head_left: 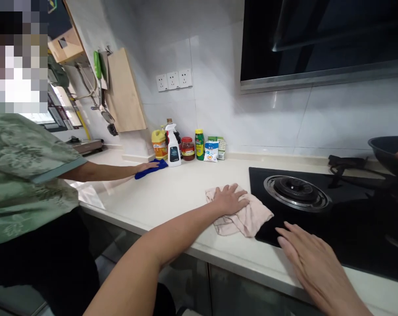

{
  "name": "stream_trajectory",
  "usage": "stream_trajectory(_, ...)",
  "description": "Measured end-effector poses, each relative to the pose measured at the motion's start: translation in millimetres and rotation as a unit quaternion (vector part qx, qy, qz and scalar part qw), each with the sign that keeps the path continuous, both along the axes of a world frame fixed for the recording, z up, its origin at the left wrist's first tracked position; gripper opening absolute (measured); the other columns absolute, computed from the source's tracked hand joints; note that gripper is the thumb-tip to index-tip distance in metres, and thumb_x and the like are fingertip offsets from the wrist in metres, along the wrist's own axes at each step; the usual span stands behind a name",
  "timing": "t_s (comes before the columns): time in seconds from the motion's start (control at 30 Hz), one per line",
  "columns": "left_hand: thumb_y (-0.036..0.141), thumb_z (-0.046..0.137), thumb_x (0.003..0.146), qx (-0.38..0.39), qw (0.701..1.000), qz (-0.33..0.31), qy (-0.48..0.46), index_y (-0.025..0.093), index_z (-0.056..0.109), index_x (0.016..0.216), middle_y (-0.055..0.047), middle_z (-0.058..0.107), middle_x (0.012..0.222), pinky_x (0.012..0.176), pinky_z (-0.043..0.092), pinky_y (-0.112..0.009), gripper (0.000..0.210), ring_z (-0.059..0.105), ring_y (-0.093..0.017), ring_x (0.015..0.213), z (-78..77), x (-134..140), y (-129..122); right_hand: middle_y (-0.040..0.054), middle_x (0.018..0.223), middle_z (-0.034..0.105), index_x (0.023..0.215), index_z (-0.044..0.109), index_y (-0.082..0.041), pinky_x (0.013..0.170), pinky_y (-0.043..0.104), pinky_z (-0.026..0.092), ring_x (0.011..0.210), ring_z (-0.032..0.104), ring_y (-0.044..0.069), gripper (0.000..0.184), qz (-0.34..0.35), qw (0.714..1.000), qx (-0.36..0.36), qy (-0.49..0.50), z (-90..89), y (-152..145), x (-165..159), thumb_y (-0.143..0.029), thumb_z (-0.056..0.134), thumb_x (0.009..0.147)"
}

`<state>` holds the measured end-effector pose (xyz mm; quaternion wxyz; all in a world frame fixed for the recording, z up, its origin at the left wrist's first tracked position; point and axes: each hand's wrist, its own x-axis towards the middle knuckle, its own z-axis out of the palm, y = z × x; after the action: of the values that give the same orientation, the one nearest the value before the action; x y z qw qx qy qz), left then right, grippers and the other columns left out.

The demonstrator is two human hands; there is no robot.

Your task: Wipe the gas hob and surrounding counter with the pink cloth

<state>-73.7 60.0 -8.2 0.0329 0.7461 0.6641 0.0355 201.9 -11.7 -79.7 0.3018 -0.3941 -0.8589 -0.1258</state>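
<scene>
My left hand [230,200] lies flat on a pale pink cloth [251,217], its fingers spread. The cloth is crumpled over the white countertop [182,193], and its right side overlaps the corner of the black glass hob [317,228]. Near the hob's front edge, my right hand [317,259] is stretched out with nothing in it; whether it touches the surface I cannot tell. A ringed burner [295,188] sits just beyond the two hands.
At left, a co-worker's hand [149,166] rests on a blue cloth [152,170]. By the wall stand a white spray bottle [173,149], a red-lidded jar [188,150], a green bottle [199,145] and a packet [211,152]. A dark wok [388,151] is at far right.
</scene>
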Motion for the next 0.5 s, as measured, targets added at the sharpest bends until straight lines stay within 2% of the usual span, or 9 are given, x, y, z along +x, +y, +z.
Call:
stream_trajectory(0.1,0.076,0.017,0.093,0.012,1.0,0.007,0.003,0.047,0.038,0.15,0.001,0.022,0.168,0.113,0.023,-0.069,0.067,0.028,-0.035,0.148,-3.6,-1,24,0.0086,0.141,0.061,0.13,0.066,-0.027,0.107,0.053,0.041,0.131,0.055,0.032,0.047,0.045,0.998,0.021,-0.034,0.2,15,-11,-0.052,0.04,0.101)
stream_trajectory(0.2,0.076,0.017,0.093,0.017,1.0,0.016,0.0,0.047,0.039,0.149,0.0,0.023,0.167,0.113,0.024,-0.069,0.067,0.029,-0.035,0.147,-5.5,-3,48,0.0085,0.138,0.062,0.134,0.064,-0.029,0.103,0.051,0.044,0.125,0.059,0.03,0.051,0.063,0.996,-0.007,-0.066,9.1,35,-10,-0.059,0.041,0.099)
stream_trajectory(0.37,0.073,0.019,0.094,0.021,0.999,0.05,0.0,0.044,0.04,0.149,-0.001,0.025,0.167,0.112,0.024,-0.069,0.066,0.029,-0.036,0.146,-4.3,-4,90,0.0129,0.141,0.059,0.136,0.061,-0.021,0.107,0.05,0.042,0.13,0.053,0.03,0.052,0.091,0.988,-0.069,-0.106,33.3,75,-25,-0.052,0.036,0.103)
stream_trajectory(0.5,0.072,0.019,0.094,0.021,0.997,0.071,0.007,0.044,0.04,0.149,0.0,0.027,0.166,0.112,0.025,-0.068,0.065,0.031,-0.036,0.145,-2.5,-6,119,0.0148,0.141,0.055,0.136,0.06,-0.018,0.11,0.048,0.04,0.132,0.05,0.029,0.052,0.096,0.986,-0.103,-0.087,31.0,90,-42,-0.049,0.035,0.103)
